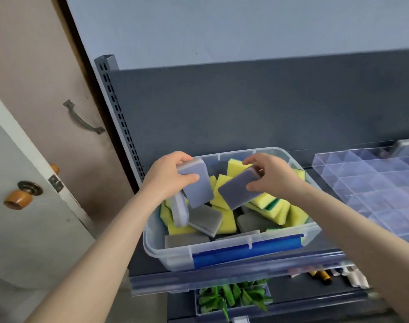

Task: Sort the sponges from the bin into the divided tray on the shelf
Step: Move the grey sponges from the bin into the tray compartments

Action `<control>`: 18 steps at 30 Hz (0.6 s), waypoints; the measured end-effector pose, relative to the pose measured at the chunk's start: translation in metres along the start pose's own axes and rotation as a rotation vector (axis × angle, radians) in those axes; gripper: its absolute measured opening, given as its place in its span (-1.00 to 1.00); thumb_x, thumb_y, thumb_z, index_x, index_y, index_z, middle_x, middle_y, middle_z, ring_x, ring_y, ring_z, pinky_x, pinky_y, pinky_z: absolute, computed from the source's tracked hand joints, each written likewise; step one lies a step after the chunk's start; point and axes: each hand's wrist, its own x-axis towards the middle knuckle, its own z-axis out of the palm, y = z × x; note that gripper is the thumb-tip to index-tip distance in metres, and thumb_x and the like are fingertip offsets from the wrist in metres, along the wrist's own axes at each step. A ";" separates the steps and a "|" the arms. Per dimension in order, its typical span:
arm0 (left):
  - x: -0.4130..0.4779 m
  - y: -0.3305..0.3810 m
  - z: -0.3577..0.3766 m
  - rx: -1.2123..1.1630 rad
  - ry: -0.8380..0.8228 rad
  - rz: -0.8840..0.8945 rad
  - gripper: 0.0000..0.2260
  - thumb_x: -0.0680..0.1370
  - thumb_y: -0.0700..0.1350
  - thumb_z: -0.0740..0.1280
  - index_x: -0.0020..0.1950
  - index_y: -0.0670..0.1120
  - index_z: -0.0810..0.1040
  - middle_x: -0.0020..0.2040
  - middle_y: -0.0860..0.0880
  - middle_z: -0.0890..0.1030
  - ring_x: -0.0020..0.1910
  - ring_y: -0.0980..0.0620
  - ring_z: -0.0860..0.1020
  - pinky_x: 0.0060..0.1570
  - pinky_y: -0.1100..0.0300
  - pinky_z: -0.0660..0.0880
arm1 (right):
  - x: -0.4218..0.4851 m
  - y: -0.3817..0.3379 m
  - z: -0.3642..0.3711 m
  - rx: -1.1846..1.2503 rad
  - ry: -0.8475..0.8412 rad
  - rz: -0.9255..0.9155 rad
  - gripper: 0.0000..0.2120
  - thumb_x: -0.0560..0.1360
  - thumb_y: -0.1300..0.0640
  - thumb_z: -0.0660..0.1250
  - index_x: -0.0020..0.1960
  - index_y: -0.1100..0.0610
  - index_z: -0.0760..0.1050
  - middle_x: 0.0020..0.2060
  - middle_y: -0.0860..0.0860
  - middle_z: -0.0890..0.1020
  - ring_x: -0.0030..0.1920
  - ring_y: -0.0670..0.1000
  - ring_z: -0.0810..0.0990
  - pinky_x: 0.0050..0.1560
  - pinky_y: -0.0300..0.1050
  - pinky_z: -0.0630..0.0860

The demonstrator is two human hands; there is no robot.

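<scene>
A clear plastic bin (222, 254) with a blue front strip stands on the shelf and holds several yellow-green sponges (266, 202) and grey sponges (205, 216). My left hand (168, 176) grips one grey-and-white sponge (198, 187) above the bin's left side. My right hand (271, 174) grips another grey sponge (237, 190) above the bin's middle. The two held sponges hang close together, tilted. To the right lies the clear divided tray (371, 183), its visible compartments bare.
A slotted grey shelf upright (116, 108) and dark back panel rise behind the bin. A door with a metal handle (83, 120) and an orange knob (18, 199) stands at the left. A lower shelf holds a tray of green items (231, 297) and small bottles (324, 276).
</scene>
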 end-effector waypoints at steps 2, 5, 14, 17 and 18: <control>0.004 0.006 0.001 -0.047 -0.009 0.026 -0.66 0.36 -0.03 0.49 0.11 0.08 0.54 0.10 0.13 0.59 0.12 0.14 0.53 0.13 0.02 0.49 | -0.002 0.002 -0.006 0.013 0.037 0.000 -0.54 0.27 0.23 0.45 0.15 0.04 0.49 -0.24 -0.10 0.54 -0.31 -0.13 0.47 -0.42 -0.37 0.32; 0.010 0.015 0.006 -0.046 -0.033 0.057 -0.65 0.35 -0.04 0.50 0.11 0.05 0.55 0.09 0.11 0.60 0.13 0.11 0.53 0.14 0.00 0.48 | -0.007 0.005 -0.014 0.015 0.066 0.012 -0.54 0.27 0.20 0.46 0.15 0.04 0.51 -0.14 -0.07 0.59 -0.20 -0.04 0.53 -0.31 -0.26 0.41; 0.023 0.069 0.028 -0.093 -0.053 0.185 -0.70 0.37 -0.05 0.47 0.09 0.08 0.55 0.00 0.19 0.58 0.03 0.17 0.53 0.01 0.11 0.50 | -0.033 0.028 -0.059 0.045 0.202 0.076 -0.59 0.27 0.14 0.49 0.10 -0.01 0.53 -0.21 -0.12 0.58 -0.25 -0.14 0.52 -0.25 -0.29 0.44; 0.030 0.096 0.028 -0.076 -0.040 0.260 -0.70 0.38 -0.04 0.46 0.09 0.09 0.55 0.00 0.19 0.58 0.02 0.17 0.53 -0.06 0.15 0.50 | -0.042 0.036 -0.082 0.084 0.241 0.079 -0.61 0.29 0.13 0.49 0.10 -0.01 0.54 -0.14 -0.11 0.61 -0.13 -0.07 0.59 -0.09 -0.15 0.57; 0.034 0.106 0.026 -0.061 -0.022 0.285 -0.70 0.38 -0.04 0.46 0.09 0.10 0.55 0.00 0.19 0.58 0.01 0.17 0.53 -0.10 0.18 0.48 | -0.044 0.039 -0.090 0.117 0.260 0.080 -0.60 0.29 0.16 0.49 0.10 -0.01 0.54 -0.14 -0.11 0.61 -0.11 -0.06 0.60 -0.07 -0.13 0.58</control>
